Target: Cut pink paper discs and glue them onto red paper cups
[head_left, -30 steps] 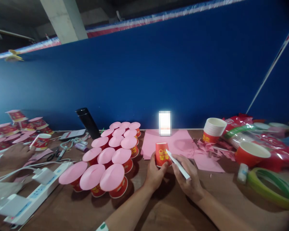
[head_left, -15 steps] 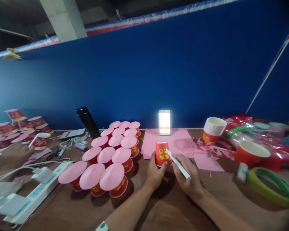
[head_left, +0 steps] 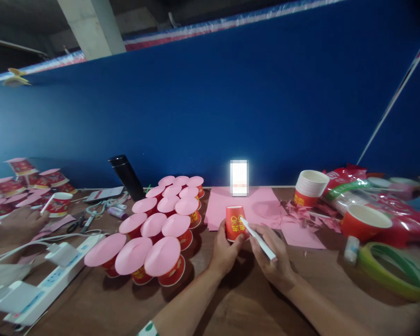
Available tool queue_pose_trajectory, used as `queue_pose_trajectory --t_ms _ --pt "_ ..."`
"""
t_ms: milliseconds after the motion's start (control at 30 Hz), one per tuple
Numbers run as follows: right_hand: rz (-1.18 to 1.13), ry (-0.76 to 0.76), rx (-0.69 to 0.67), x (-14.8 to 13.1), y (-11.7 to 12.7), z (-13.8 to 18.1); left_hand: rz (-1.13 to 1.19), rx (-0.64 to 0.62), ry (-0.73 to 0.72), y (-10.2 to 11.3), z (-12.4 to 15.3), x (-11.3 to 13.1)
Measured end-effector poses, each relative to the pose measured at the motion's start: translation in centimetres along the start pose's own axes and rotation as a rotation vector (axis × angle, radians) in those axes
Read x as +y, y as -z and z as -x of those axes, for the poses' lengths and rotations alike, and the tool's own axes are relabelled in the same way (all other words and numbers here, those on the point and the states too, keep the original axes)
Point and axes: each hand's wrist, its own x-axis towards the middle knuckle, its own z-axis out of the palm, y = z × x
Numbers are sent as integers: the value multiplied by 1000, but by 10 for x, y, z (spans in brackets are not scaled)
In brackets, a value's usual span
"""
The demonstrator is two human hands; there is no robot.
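Observation:
My left hand (head_left: 227, 252) is wrapped round a red paper cup (head_left: 235, 224) with yellow printed characters, held above the table with its narrower end up. A slim white pen (head_left: 262, 241) sits in the closed fingers of my right hand (head_left: 273, 256). Its upper end meets the printed side of the cup; whether it presses there I cannot tell. To the left stand several upturned red cups, each topped with a pink paper disc (head_left: 163, 256). Behind my hands lie pink paper sheets (head_left: 219, 210).
A power strip (head_left: 52, 280) with white chargers lies at left, near another person's hand (head_left: 19, 228). A black flask (head_left: 128, 177) stands farther back. At right are stacked cups (head_left: 311, 186), pink scraps (head_left: 303, 219), green tape (head_left: 392, 273) and a red plastic bag (head_left: 399, 214).

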Motion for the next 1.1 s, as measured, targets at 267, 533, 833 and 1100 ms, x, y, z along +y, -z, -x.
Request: queue_pose_trajectory --t_ms 267,533,833,1100 --pt "-55 4 -13 -1 1 0 -7 -8 19 1 -1 -6" --pt "-56 13 3 -3 0 -2 11 -15 -2 0 0 -1" --pt "-69 12 -6 -7 2 -3 29 -18 29 1 -1 -5" --pt "-47 20 24 -5 1 -2 47 -16 8 -1 -1 -6"
